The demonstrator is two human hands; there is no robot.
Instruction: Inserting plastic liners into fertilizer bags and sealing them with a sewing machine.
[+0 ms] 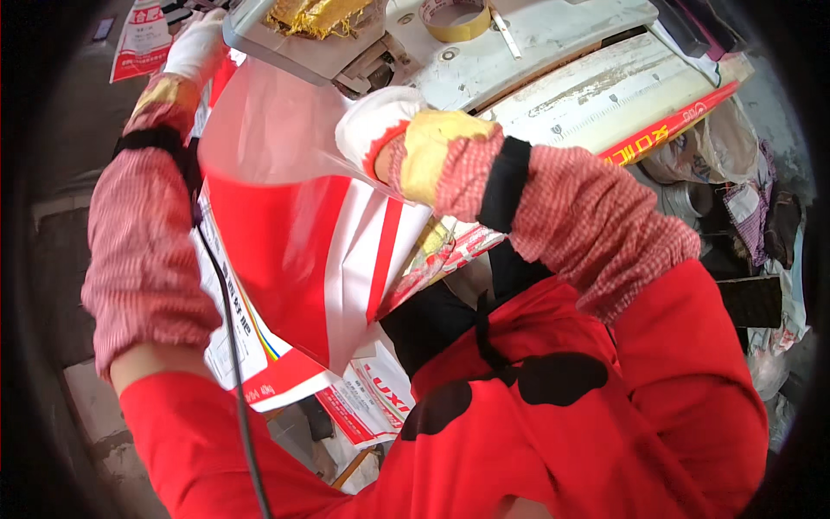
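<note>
I hold a large red, white and clear plastic bag up in front of me, its clear top against a grey metal machine. My left hand, in a white glove, grips the bag's upper left corner beside the machine. My right hand, in a white and yellow glove, grips the bag's upper right edge. Both forearms wear red checked sleeve covers. Gold-coloured material lies on the machine above the bag.
A roll of tan tape sits on the worn white machine table. More printed red and white bags are stacked below. A black cable hangs at my left. Crumpled bags and clutter lie at the right.
</note>
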